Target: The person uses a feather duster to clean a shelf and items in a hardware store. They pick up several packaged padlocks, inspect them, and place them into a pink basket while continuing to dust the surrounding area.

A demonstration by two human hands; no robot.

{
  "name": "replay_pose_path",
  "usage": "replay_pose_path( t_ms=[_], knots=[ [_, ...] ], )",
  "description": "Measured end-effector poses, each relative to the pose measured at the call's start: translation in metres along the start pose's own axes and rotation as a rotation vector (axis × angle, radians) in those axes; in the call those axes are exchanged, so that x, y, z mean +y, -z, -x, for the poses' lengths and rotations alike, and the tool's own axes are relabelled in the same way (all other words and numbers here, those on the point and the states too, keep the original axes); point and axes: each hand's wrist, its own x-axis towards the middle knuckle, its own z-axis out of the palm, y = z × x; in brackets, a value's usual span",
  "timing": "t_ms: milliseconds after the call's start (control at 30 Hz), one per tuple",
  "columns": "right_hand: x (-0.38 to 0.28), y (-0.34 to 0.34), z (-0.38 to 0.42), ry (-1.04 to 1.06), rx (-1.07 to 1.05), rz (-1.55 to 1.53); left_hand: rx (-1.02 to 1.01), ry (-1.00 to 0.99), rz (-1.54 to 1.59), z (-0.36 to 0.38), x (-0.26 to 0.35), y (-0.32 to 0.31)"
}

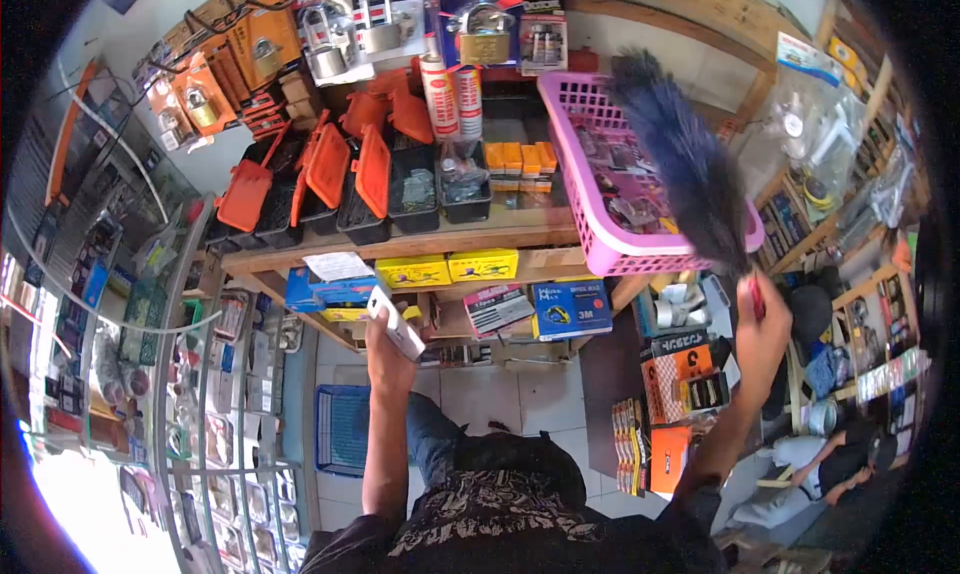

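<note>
My right hand (763, 326) is wrapped round the red handle of a feather duster (690, 154). The duster's dark feathers point up and away from me and overlap the right side of a pink plastic basket (598, 236), which holds small packaged items. In my left hand (388, 356) is a flat white rectangular object (400, 326), in front of the shelf edge; I cannot tell its kind. Close beyond it are a white paper (338, 265) and yellow boxes (412, 271) under the wooden shelf (400, 244).
Black bins with orange lids (372, 169) line the shelf, beside sealant tubes (440, 96) and small orange boxes (515, 160). Padlocks (486, 36) hang above. A glass cabinet (210, 404) stands left, a blue crate (338, 429) on the floor. Another person (840, 469) is at lower right.
</note>
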Motion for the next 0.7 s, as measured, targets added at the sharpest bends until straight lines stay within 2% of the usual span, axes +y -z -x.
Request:
replay_pose_path(
  t_ms=[67, 133, 167, 200, 233, 267, 333, 367, 400, 433, 467, 533, 567, 600, 667, 700],
  knots=[
    [-0.006, -0.002, -0.029, -0.023, -0.011, 0.265, -0.022, 0.060, 0.002, 0.006, 0.000, -0.014],
    [-0.017, -0.005, -0.056, -0.101, -0.095, 0.394, 0.017, 0.158, 0.007, 0.007, -0.004, -0.015],
    [-0.020, -0.009, -0.068, -0.106, -0.085, 0.397, 0.055, 0.157, -0.070, 0.008, -0.008, -0.014],
    [-0.022, -0.015, -0.080, -0.082, -0.160, 0.489, 0.044, 0.154, -0.071, 0.009, -0.008, -0.015],
    [-0.023, -0.022, -0.088, -0.053, -0.236, 0.578, -0.074, 0.231, 0.076, 0.010, -0.008, -0.016],
    [-0.013, -0.032, -0.094, -0.044, -0.225, 0.569, -0.190, 0.301, 0.224, 0.011, -0.006, -0.016],
    [0.008, -0.054, -0.112, 0.001, -0.277, 0.635, -0.232, 0.281, 0.240, 0.016, -0.007, -0.027],
    [0.001, -0.054, -0.114, 0.053, -0.335, 0.659, -0.164, 0.273, 0.223, 0.022, -0.003, -0.038],
    [-0.012, -0.055, -0.114, 0.082, -0.321, 0.644, -0.094, 0.266, 0.209, 0.026, 0.001, -0.043],
    [-0.027, -0.056, -0.111, 0.115, -0.209, 0.644, -0.078, 0.217, 0.236, 0.001, -0.022, 0.002],
    [-0.043, -0.056, -0.105, 0.144, -0.100, 0.642, -0.073, 0.192, 0.246, 0.003, -0.015, -0.006],
    [-0.076, -0.058, -0.093, 0.286, -0.019, 0.306, -0.085, 0.144, 0.090, 0.012, 0.001, -0.030],
    [-0.092, -0.062, -0.084, 0.312, -0.126, 0.117, -0.236, 0.148, 0.051, 0.012, 0.007, -0.027],
    [-0.109, -0.066, -0.073, 0.333, -0.233, -0.070, -0.227, 0.131, 0.053, 0.013, 0.014, -0.035],
    [-0.144, -0.075, -0.050, 0.313, -0.579, -0.302, -0.174, 0.022, -0.159, 0.011, 0.031, -0.061],
    [-0.158, -0.081, -0.039, 0.336, -0.709, -0.377, -0.245, 0.067, -0.225, 0.004, 0.043, -0.061]
  ],
)
